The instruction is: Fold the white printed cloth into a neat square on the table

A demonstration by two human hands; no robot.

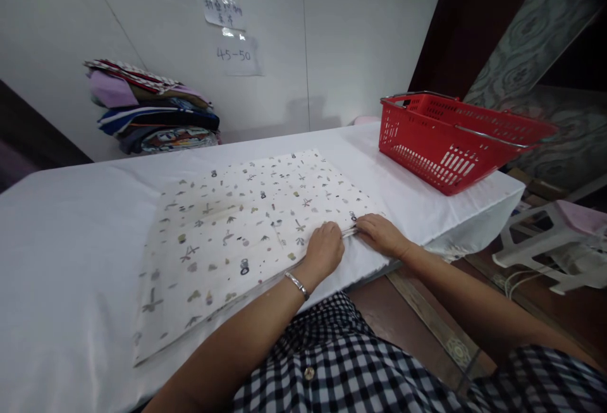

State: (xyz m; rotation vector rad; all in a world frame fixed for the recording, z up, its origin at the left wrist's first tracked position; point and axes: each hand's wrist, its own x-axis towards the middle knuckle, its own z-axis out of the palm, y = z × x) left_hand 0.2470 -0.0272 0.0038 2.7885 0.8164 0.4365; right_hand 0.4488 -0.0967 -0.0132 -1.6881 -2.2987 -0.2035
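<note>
**Both hands pinch the near corner of a patterned cloth**

The folded cloth (246,229) is cream-coloured and scattered with small grey, green and dark motifs; it lies flat in several layers on the white table (71,242), its near edge running along the table's front edge; a faint crease crosses its middle. The left hand (325,250) rests curled on the cloth's near right corner, fingers closed down on the fabric; a silver bracelet (297,284) sits on that wrist. The right hand (382,233) lies just beside it, fingers together and pinched on the same corner's edge; the two hands almost touch.

By count: one patterned cloth spread out; one red basket (450,141) with metal handles at the table's far right corner; one stack of folded fabrics (152,109) against the wall, well apart from the hands; two paper notes (232,36) taped on the wall; one white stool (550,236) on the floor to the right.
</note>
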